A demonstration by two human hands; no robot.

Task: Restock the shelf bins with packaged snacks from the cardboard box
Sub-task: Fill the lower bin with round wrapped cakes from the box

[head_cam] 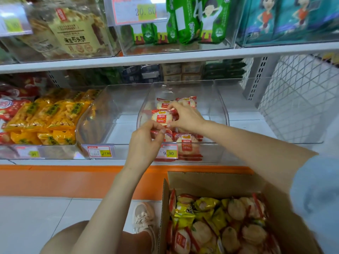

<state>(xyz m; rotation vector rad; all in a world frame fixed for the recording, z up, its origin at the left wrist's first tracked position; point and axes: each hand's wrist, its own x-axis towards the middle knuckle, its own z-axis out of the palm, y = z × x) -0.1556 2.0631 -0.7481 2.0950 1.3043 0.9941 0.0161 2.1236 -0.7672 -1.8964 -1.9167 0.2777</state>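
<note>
A clear plastic shelf bin (222, 110) on the lower shelf holds several red-and-white rice cracker packs. Both my hands hold one such pack (161, 117) over the bin. My left hand (145, 138) pinches its lower left edge. My right hand (185, 114) pinches its right side, with fingers over the top corner. More packs lie behind it (186, 100) and at the bin's front (187, 142). An open cardboard box (216, 182) at lower right is full of red rice cracker packs (201, 233) and yellow packs (185, 215).
An empty clear bin (117, 107) stands left of the cracker bin, then a bin of yellow snack bags (49, 116). Price tags (168, 152) hang on the bin fronts. The upper shelf (165, 57) carries bins of green and beige bags. My shoe (144, 217) rests on the tiled floor.
</note>
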